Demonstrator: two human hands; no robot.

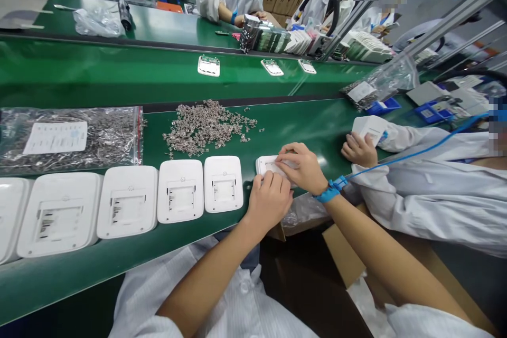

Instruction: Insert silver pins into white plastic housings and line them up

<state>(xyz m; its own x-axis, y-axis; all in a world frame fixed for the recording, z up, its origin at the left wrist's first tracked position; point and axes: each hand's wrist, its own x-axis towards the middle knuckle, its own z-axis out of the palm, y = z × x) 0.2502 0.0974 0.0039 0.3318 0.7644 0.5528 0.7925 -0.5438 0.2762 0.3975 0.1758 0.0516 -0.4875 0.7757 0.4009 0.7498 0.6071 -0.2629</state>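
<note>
- One white housing (pixel 265 164), head view: flat at the near edge of the desk (pixel 301 121).
- Left hand (pixel 271 198): grip curled on its near side. Right hand (pixel 303 167): grip bunched over its top. Can't tell if either pinches anything.
- Five similar housings (pixel 224 170): row along near edge, leftward.
- Metal parts (pixel 206 127): loose pile toward far edge.

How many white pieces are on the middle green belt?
3: left piece, middle piece and right piece, spaced along the belt. More may be hidden farther right.
</note>
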